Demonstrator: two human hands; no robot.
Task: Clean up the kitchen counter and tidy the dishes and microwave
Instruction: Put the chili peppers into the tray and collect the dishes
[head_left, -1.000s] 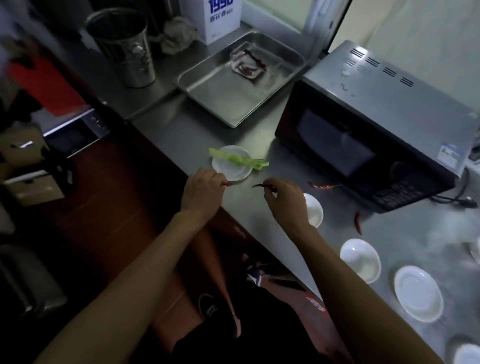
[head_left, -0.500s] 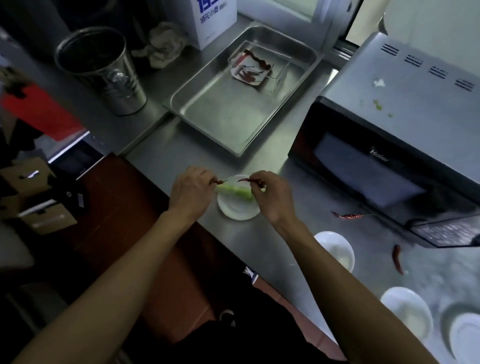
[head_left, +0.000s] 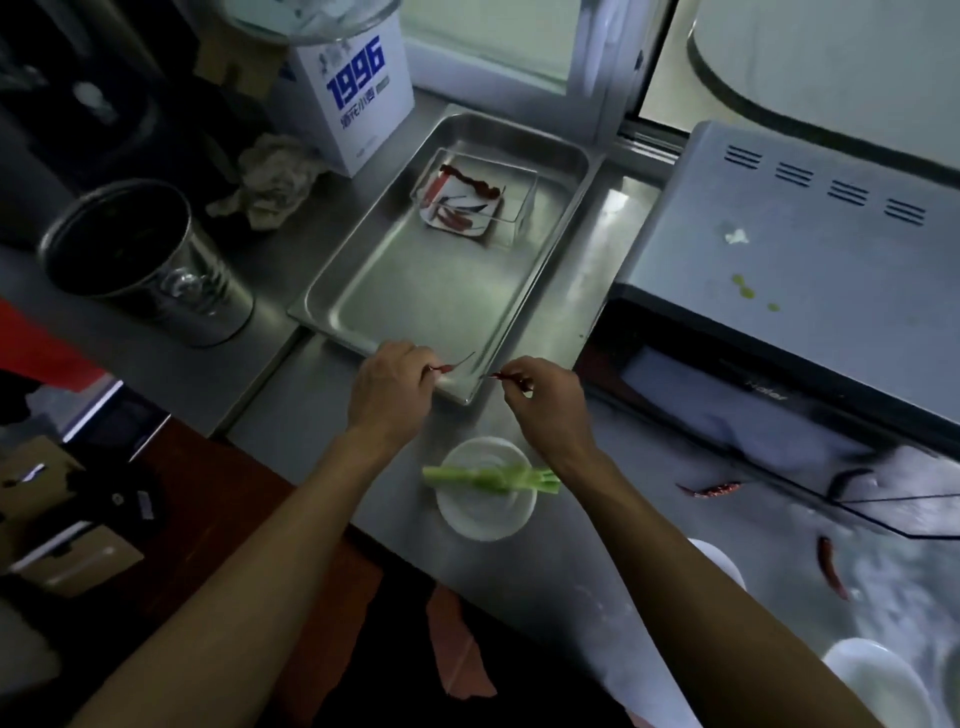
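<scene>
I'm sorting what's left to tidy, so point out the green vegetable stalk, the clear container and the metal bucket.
green vegetable stalk (head_left: 488, 477), head view, middle of stalk.
clear container (head_left: 522, 208), head view, right wall.
metal bucket (head_left: 208, 306), head view, front wall.

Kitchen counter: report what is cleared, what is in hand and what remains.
Done: several dried chillies already lie in the clear container inside the steel tray. In hand: the left hand and right hand each pinch a red chilli at the tray's near corner. Left: two chillies on the counter by the microwave, the green stalk across a white dish, crumbs on the microwave's top, other white dishes.
</scene>
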